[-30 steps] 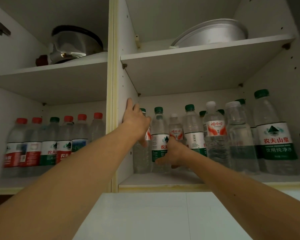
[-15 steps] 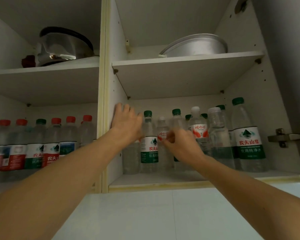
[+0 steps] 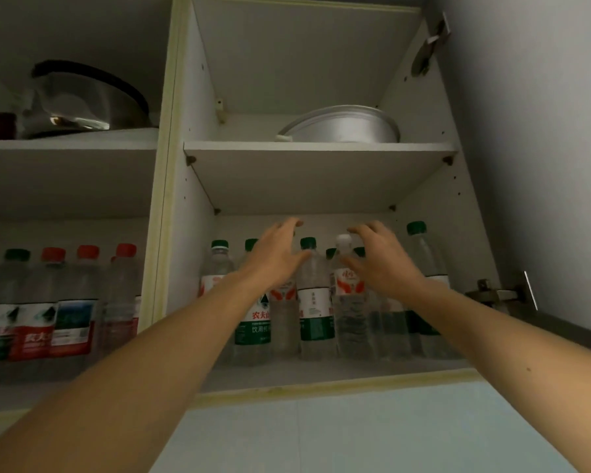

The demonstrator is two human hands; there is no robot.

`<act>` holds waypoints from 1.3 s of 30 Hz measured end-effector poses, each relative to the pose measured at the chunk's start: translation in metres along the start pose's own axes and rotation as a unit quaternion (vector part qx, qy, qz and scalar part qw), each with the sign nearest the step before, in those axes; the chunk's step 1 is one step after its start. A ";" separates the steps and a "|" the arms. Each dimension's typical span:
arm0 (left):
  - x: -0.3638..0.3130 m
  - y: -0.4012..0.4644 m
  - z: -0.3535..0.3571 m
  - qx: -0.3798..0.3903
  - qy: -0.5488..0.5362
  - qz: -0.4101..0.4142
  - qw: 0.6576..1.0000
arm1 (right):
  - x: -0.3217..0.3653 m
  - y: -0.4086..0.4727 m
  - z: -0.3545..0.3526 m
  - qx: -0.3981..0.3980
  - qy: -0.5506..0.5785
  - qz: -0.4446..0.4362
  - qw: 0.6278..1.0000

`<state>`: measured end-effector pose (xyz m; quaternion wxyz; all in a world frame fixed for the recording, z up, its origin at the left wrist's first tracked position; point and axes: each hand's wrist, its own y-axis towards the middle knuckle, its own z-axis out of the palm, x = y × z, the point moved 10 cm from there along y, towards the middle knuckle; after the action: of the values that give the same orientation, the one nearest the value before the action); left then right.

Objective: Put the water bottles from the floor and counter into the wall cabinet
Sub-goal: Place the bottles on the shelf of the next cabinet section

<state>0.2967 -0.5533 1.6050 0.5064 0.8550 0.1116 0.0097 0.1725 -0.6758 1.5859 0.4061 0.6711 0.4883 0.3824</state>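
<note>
Since half a second ago my left hand [image 3: 276, 257] has come off the cabinet's divider panel [image 3: 188, 213] and my right hand [image 3: 382, 264] has let go of a bottle; both now hover spread and empty at cap height in front of the water bottles [image 3: 313, 302] packed on the lower right shelf [image 3: 321, 373] of the wall cabinet. I judge the risk is a knock: the bottles stand upright and touching, so a finger catching the white-capped bottle [image 3: 347, 295] or a green cap could tip one and topple its neighbours off the shelf edge.
</note>
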 end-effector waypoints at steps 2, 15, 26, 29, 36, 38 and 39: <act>-0.003 0.012 0.005 -0.004 0.000 -0.001 1.000 | -0.007 0.014 -0.004 0.022 -0.030 -0.002 0.999; 0.022 0.066 0.049 0.090 0.116 -0.059 0.987 | -0.019 0.081 0.035 0.173 -0.048 -0.025 0.983; 0.029 0.060 0.029 0.010 0.124 -0.065 0.990 | -0.013 0.091 0.041 0.189 -0.054 -0.041 0.980; 0.038 0.056 0.018 0.005 0.135 -0.076 0.988 | 0.004 0.095 0.035 0.182 -0.025 -0.045 0.982; 0.051 0.045 0.006 -0.003 0.153 -0.074 0.985 | 0.031 0.090 0.053 0.161 -0.003 -0.040 0.986; 0.052 0.044 0.007 -0.004 0.143 -0.067 0.987 | 0.031 0.090 0.057 0.149 0.012 -0.020 0.988; 0.053 0.044 0.009 -0.005 0.136 -0.063 0.989 | 0.030 0.090 0.059 0.144 0.019 -0.011 0.989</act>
<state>0.3571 -0.5705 1.6337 0.4901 0.8347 0.2329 0.0941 0.2640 -0.6741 1.6503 0.3003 0.7101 0.5528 0.3163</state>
